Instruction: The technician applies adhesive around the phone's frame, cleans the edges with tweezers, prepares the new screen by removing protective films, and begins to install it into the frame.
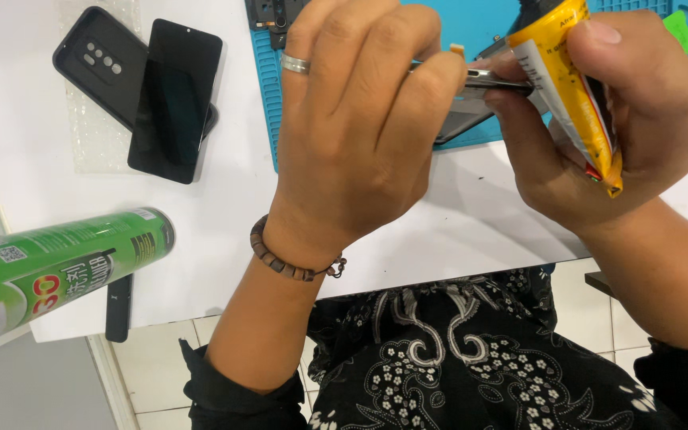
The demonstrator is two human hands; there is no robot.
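Note:
My left hand [352, 127], with a silver ring and a bead bracelet at the wrist, grips the edge of a thin grey phone frame [471, 107] held on edge above the table. My right hand [623, 119] is wrapped around a yellow glue tube [571, 80], whose black nozzle end points up and away at the top of the view. The fingers of both hands meet at the phone frame's metal rim. Most of the frame is hidden behind my left hand.
A blue work mat [471, 24] lies under the hands on the white table [224, 199]. A black phone screen [175, 99] overlaps a black phone back cover [93, 60] at the upper left. A green spray can [57, 271] lies at the left edge.

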